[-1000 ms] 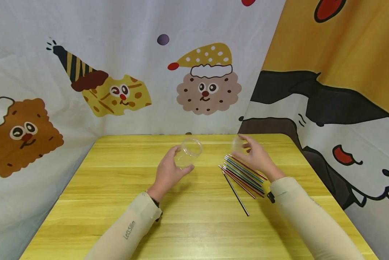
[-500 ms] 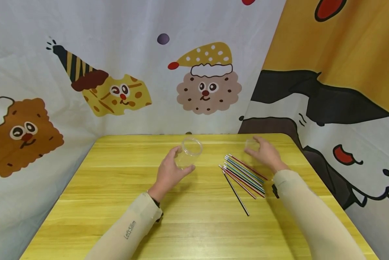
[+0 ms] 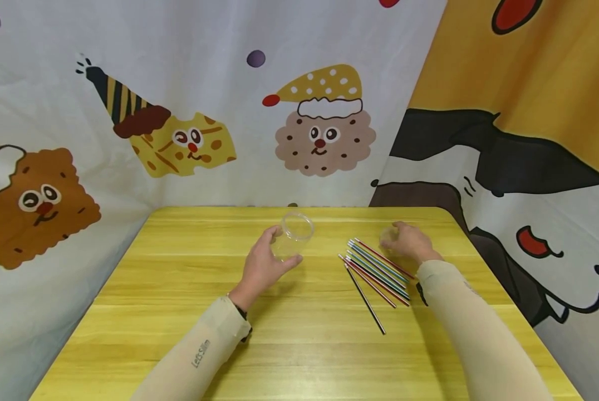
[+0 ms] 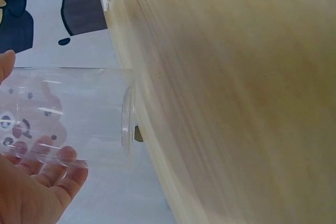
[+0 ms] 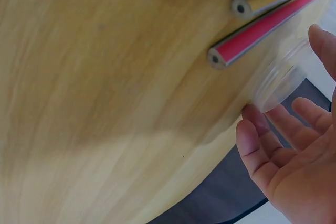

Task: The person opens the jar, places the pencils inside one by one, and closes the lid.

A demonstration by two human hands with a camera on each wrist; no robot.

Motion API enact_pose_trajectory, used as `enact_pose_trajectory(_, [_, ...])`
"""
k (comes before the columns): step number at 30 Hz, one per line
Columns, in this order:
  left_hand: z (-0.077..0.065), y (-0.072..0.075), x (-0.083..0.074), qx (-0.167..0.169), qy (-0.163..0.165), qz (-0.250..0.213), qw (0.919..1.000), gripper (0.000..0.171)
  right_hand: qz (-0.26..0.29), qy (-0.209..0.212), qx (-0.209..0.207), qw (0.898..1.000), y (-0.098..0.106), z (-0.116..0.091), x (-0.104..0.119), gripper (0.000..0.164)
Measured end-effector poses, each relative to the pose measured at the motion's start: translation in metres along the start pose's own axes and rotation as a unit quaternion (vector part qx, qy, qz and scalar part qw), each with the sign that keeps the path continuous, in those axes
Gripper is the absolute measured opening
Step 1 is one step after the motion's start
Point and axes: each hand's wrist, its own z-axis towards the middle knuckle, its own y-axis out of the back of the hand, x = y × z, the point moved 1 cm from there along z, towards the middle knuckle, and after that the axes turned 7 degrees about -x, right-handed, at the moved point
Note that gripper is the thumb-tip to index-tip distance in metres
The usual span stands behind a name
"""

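Observation:
A clear, open-mouthed plastic jar (image 3: 295,245) stands upright near the table's middle. My left hand (image 3: 265,264) holds its side, thumb in front and fingers behind; the left wrist view shows the fingers through the wall of the jar (image 4: 89,114). Beyond the pencils, at the back right, my right hand (image 3: 411,243) holds a clear round lid (image 3: 387,236) low over the table. In the right wrist view the thumb and fingers are at the rim of the lid (image 5: 283,80); whether it touches the table is hard to tell. Several striped pencils (image 3: 374,270) lie between the hands.
The wooden table (image 3: 179,312) ends at a back edge close behind the jar and lid. A printed cartoon curtain (image 3: 204,184) hangs right behind it. One dark pencil (image 3: 366,299) lies apart, slanting toward the front.
My right hand has moved right with the lid, away from the jar, and lowered it toward the table behind the pencils. The left hand and the jar have stayed in place.

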Motion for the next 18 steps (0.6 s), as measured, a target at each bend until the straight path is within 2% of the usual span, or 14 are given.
enact_pose_trajectory(10, [-0.0011,0.0002,-0.0008,0.004,0.006,-0.016,0.9998,0.087,-0.013,0.006,0.005,1.000,-0.0063,0.0002,0.0011,0.091])
enact_pose_trajectory(18, [-0.0028,-0.0003,-0.0019,0.012,0.015,-0.047,0.9987,0.086,-0.011,0.004,0.010,1.000,-0.0066,-0.0024,0.0012,0.097])
